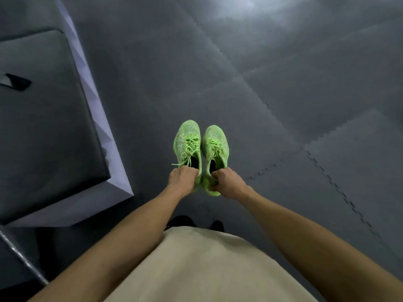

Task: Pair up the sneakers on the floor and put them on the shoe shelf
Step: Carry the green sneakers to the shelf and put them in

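pairing looks done: two green sneakers side by side, touching. shelving left; no shoe shelf identifiable in view. left hand (182,178) fingers curled round heel collar of left sneaker (188,143); right hand (227,182) clamped on heel of right sneaker (214,147). toes point ahead of both grips, above grey floor mat (283,83).

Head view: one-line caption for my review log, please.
Left hand and right hand each hold one neon-green sneaker by the heel, paired above the grey floor mat.
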A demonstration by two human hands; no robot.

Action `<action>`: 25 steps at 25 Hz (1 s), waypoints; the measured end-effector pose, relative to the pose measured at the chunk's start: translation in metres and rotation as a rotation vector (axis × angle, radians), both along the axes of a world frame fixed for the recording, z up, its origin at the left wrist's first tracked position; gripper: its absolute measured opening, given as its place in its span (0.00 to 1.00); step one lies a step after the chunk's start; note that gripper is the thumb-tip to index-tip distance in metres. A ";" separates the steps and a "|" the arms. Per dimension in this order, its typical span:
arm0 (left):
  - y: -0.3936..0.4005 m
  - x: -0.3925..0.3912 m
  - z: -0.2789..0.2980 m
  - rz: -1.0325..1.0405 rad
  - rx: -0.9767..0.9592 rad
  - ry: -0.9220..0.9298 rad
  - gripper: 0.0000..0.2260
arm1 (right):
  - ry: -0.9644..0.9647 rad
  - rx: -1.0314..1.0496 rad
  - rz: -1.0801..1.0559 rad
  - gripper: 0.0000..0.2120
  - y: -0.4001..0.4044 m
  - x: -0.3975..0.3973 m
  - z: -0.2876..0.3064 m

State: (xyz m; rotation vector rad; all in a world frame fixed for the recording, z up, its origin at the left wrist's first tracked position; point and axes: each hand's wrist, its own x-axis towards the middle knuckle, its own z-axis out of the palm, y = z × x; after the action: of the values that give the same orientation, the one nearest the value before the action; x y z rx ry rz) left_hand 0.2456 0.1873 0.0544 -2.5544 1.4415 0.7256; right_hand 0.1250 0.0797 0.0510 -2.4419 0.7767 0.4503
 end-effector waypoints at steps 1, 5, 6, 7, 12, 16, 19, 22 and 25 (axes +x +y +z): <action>-0.022 0.009 0.003 0.016 -0.002 0.000 0.05 | 0.004 -0.003 0.019 0.06 -0.024 0.011 0.002; -0.098 0.057 0.004 0.079 -0.011 -0.012 0.05 | -0.010 -0.019 0.083 0.06 -0.110 0.067 -0.002; -0.114 0.070 0.002 0.089 -0.009 -0.013 0.05 | -0.007 -0.017 0.096 0.06 -0.127 0.082 -0.003; -0.134 0.088 -0.001 0.103 -0.006 -0.015 0.05 | -0.002 -0.013 0.105 0.06 -0.148 0.102 -0.007; -0.235 0.195 -0.010 0.147 -0.005 -0.005 0.05 | 0.005 -0.008 0.134 0.08 -0.253 0.212 -0.018; -0.302 0.277 -0.004 0.154 0.005 -0.017 0.05 | 0.016 -0.010 0.122 0.14 -0.325 0.299 -0.014; -0.350 0.338 -0.001 0.168 -0.008 -0.015 0.03 | 0.017 0.009 0.122 0.14 -0.374 0.362 -0.010; -0.396 0.400 -0.005 0.205 -0.015 -0.019 0.05 | 0.013 0.010 0.146 0.08 -0.424 0.426 -0.011; -0.451 0.461 -0.010 0.247 -0.024 -0.024 0.05 | 0.015 0.006 0.171 0.04 -0.480 0.492 -0.017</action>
State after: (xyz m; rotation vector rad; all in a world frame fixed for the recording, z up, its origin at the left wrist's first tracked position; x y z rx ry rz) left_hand 0.7067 -0.2636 0.0440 -2.7805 1.1460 0.7092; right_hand 0.6166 -0.4004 0.0335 -2.5125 0.5731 0.5347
